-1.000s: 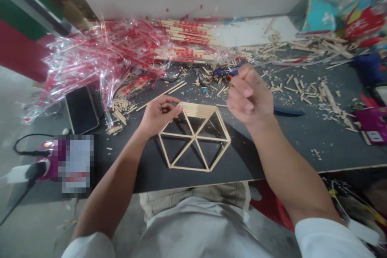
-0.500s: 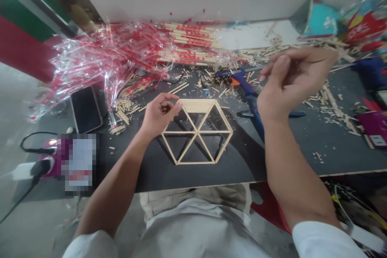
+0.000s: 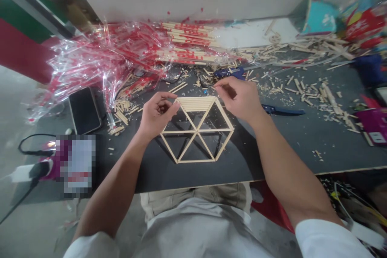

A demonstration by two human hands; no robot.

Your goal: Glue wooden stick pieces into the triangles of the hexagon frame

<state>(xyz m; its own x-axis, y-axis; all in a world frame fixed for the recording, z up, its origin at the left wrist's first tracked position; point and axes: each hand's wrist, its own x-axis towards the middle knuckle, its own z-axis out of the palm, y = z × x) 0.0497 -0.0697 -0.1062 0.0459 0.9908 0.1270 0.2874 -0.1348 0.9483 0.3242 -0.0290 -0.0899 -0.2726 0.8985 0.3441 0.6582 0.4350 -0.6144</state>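
Observation:
A hexagonal frame of pale wooden sticks, with spokes meeting at its centre, stands in front of me. Several sticks laid side by side fill the outer part of its far triangle. My left hand is closed, thumb and forefinger pinching the frame's far left corner. Just above the far right corner, my right hand has its thumb and forefinger pressed together. Whatever they hold, if anything, is too small to make out. Behind that hand lies a blue glue gun, partly hidden by it.
Red-and-clear plastic wrappers heap up at the back left, beside bundled sticks. A phone lies left, near a purple power strip. Blue-handled pliers or cutters lie right, among stick offcuts.
My right hand has come down and left, from above the right side of the table to the frame's far right corner. My left hand stays on the far left corner.

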